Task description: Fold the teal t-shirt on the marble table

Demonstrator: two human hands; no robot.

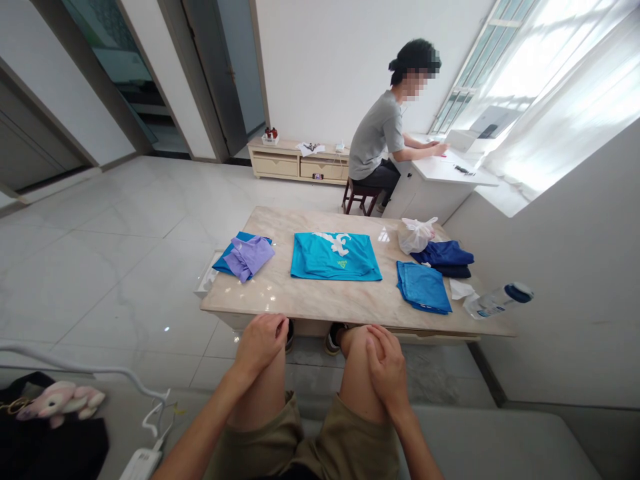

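My left hand (263, 341) rests on my left knee with its fingers draped over it, holding nothing. On the other knee lies my right hand (386, 363), fingers laid across the kneecap and thumb apart, also bare. Both are just short of the table's near edge. A folded turquoise shirt (320, 257) with a white print lies flat in the middle of the marble-look table (280, 297). To its left, a crumpled lilac cloth (250, 257) sits on a folded blue cloth (229, 259). At the right is a folded blue garment (424, 287).
Behind that garment are dark blue clothes (443, 253) and a white plastic bag (416, 233). A water bottle (500, 300) and white tissue (461, 289) are at the right end. Beyond the table, a person (377, 133) sits at a white desk (450, 170). A plush toy (63, 402) lies beside me.
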